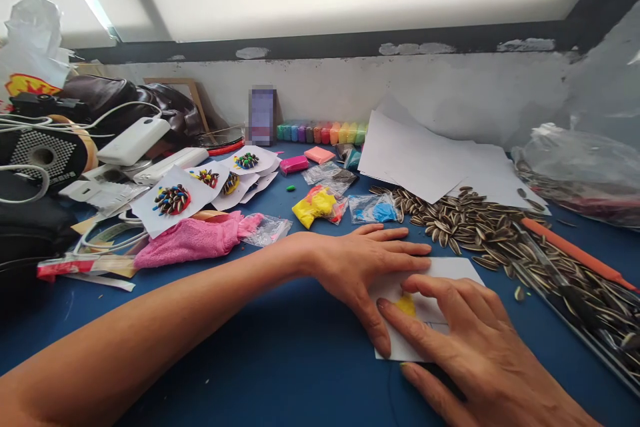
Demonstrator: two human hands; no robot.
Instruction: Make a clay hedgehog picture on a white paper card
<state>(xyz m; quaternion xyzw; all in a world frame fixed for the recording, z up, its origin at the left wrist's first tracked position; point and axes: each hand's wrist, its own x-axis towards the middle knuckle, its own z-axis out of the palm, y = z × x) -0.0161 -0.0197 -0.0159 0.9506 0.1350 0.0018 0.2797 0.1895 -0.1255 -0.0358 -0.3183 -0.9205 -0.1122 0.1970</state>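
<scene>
Your left hand (356, 263) spread on paper (457, 268), right hand (483, 343) fingers apart at yellow clay (406, 305), blue table (280, 347), far pale wall (323, 83)

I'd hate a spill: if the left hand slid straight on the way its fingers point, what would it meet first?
Most likely the seeds: the left hand points toward their pile, though depth is hard to judge here.
</scene>
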